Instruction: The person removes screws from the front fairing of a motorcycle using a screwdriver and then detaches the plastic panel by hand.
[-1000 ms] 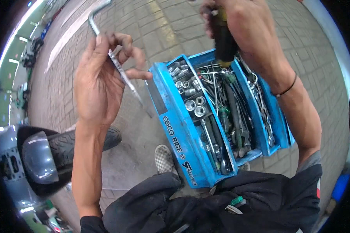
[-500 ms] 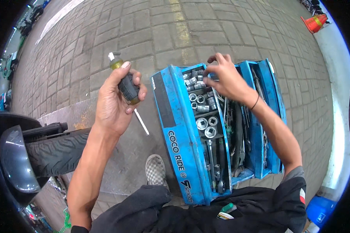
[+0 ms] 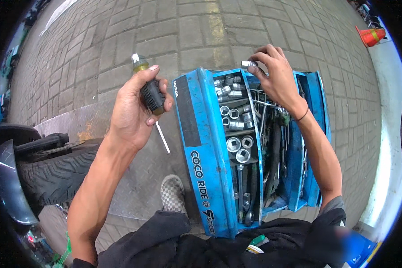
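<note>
My left hand [image 3: 131,105] is closed around a screwdriver [image 3: 152,97] with a black and yellowish translucent handle; its thin shaft slants down toward the floor. A small silver socket [image 3: 248,64] is pinched between the thumb and fingers of my right hand [image 3: 276,73], above the far end of a blue metal toolbox [image 3: 209,147]. Directly below lies the box's divided tray, where several smaller sockets [image 3: 230,91] lie in the far section. Larger sockets [image 3: 242,156] stand nearer me, beside a long extension bar [image 3: 240,185]. Wrenches [image 3: 263,116] fill the middle compartment, partly hidden by my right arm.
A motorcycle tyre [image 3: 53,176] and its dark fender [image 3: 11,187] are at my left. My checkered shoe [image 3: 173,194] rests on a metal plate [image 3: 134,178] beside the toolbox. An orange cone [image 3: 370,35] stands far right on the brick paving, near a white wall.
My right hand has lifted away from the far socket section and shifted right, with a socket now visible in its fingers. My left hand still holds the screwdriver.
</note>
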The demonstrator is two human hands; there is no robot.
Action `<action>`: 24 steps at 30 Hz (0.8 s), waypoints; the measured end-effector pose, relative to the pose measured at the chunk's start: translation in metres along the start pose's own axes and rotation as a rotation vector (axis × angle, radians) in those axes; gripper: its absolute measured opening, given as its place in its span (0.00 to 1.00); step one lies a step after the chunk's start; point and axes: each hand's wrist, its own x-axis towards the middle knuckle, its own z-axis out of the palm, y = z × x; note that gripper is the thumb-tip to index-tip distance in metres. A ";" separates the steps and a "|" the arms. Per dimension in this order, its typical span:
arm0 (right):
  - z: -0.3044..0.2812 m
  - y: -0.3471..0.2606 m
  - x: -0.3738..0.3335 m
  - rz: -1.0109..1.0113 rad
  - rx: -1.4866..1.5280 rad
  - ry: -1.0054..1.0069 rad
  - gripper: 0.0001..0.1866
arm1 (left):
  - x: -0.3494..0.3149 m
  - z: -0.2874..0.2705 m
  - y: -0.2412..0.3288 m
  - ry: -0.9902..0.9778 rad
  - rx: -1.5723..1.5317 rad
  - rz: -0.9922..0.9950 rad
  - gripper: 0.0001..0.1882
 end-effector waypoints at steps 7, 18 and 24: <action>0.011 -0.012 0.005 -0.111 0.014 -0.050 0.11 | -0.003 0.004 0.001 0.017 0.015 -0.011 0.10; 0.014 -0.004 -0.012 -0.143 0.005 -0.105 0.13 | -0.001 0.001 -0.002 0.035 0.028 -0.013 0.10; 0.009 -0.005 -0.029 -0.109 -0.017 -0.241 0.21 | 0.000 0.001 -0.003 0.062 0.043 -0.019 0.11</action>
